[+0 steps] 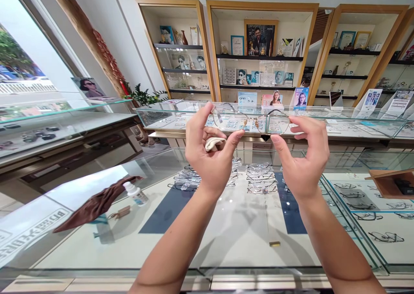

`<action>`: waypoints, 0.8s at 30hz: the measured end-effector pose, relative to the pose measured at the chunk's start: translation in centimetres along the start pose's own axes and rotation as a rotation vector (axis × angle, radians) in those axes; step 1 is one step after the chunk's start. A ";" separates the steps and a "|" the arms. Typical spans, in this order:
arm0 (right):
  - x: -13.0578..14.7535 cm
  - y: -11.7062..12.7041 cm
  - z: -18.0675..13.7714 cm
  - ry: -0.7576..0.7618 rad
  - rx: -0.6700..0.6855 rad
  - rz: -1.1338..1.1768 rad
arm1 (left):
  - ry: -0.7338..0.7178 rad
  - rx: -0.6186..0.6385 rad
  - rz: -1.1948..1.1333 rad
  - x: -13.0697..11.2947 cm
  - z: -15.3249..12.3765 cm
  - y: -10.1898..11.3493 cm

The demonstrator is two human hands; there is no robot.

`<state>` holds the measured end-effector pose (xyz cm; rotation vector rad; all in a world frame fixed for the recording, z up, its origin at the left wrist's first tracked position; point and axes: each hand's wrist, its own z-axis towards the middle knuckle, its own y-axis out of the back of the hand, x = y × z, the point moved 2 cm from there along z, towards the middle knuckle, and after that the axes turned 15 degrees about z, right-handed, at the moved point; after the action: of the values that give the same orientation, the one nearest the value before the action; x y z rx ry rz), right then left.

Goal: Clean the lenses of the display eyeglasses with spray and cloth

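A pair of thin-rimmed eyeglasses (pixel 251 119) is raised above the glass counter, its lenses clear against the far display case. My left hand (pixel 210 151) grips one side of the frame between thumb and forefinger. Tucked in the same hand's curled fingers is a pale cloth (pixel 215 144). At the other side of the eyeglasses, my right hand (pixel 305 156) holds the rim with thumb and forefinger at its edge. Both forearms reach over the counter.
On the glass counter (pixel 239 251) lie a brown cloth (pixel 93 205), a white bottle (pixel 136 194) and a small brown object (pixel 121 212). Rows of eyeglasses (pixel 261 177) rest under the glass. A wooden tray (pixel 393 184) stands at right; another display case (pixel 181 121) crosses behind.
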<state>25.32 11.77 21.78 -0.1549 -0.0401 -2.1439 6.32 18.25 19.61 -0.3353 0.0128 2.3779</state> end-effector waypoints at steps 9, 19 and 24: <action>-0.2 0.0 -0.1 -0.055 0.015 0.016 | -0.024 -0.037 0.039 0.0 0.1 0.3; -0.3 -0.1 -0.2 -0.200 0.010 0.087 | -0.007 -0.079 0.061 -0.7 0.0 0.9; -0.7 -0.2 -0.3 -0.267 0.021 0.131 | -0.012 -0.143 0.042 -2.0 0.4 1.2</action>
<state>25.48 12.44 21.40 -0.4201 -0.2020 -1.9788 6.79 16.05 20.34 -0.3921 -0.1586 2.4280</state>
